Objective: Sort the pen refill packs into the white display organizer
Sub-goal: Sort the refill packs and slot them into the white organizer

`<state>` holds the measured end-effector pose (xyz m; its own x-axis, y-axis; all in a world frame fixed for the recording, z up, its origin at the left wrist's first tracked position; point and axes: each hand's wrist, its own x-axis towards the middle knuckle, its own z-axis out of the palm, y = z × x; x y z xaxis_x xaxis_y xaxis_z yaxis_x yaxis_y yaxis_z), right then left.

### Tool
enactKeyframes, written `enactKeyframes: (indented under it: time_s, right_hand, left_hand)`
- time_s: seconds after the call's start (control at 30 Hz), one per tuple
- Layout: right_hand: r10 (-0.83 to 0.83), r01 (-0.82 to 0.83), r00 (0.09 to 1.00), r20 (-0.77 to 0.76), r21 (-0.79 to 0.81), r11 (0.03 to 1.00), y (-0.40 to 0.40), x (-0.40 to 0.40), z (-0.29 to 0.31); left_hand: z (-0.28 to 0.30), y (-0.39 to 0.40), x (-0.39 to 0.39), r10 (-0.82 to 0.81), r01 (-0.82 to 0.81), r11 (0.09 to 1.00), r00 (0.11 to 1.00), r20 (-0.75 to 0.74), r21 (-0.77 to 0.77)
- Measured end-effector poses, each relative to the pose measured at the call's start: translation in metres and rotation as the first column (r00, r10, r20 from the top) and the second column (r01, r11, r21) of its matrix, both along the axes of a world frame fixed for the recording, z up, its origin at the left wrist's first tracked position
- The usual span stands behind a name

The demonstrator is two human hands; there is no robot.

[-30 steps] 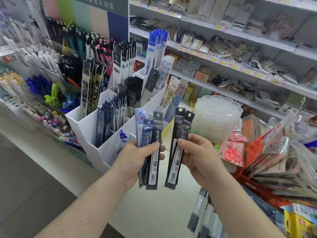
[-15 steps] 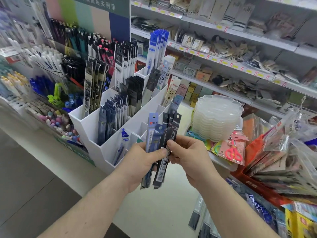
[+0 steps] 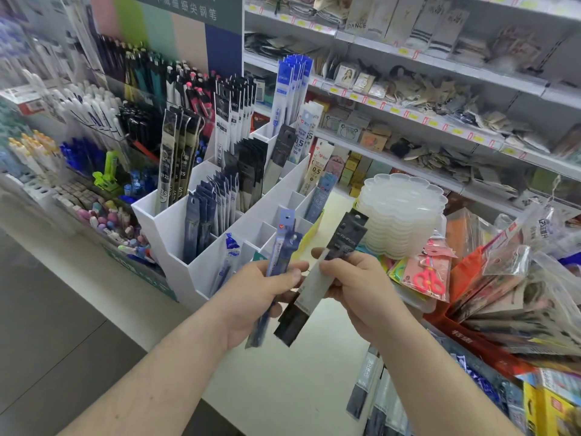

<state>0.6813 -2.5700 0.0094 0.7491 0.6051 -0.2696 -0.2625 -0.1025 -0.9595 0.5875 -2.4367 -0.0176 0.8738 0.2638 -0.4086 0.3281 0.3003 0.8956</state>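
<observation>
Head view looks down on both hands held close together just in front of the white display organizer (image 3: 176,247), which stands on a pale bench (image 3: 283,388). The left hand (image 3: 261,297) grips blue refill packs (image 3: 284,243) with its thumb across their front; they are long, narrow sleeves with a light blue header card bearing a small red mark and a hang hole, and their lower ends, below the hand, are blurred. The right hand (image 3: 355,284) pinches black refill packs (image 3: 317,278) between thumb and curled fingers; they tilt with the top leaning right, showing a black header with a hang hole and pale lettering, a greyish white middle panel and a black lower end. The two bundles are just beside each other; whether they touch is unclear. The organizer is a stepped white box of open compartments, most holding upright refill packs in black, dark blue and bright blue, with one blue pack leaning in a front compartment. To its right sits a stack of clear scalloped trays (image 3: 405,215), and a pink scissors pack (image 3: 429,272) lies just beside the right hand.
</observation>
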Motion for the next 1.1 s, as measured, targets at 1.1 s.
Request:
enactKeyframes:
  time_s: [1.1]
  right_hand:
    - [0.044,-0.047,0.998,0.037,0.085,0.995,0.015,0.017,-0.008]
  left_hand:
    - [0.001,0.010,-0.008,0.135,-0.143,0.978,0.989,0.061,0.155]
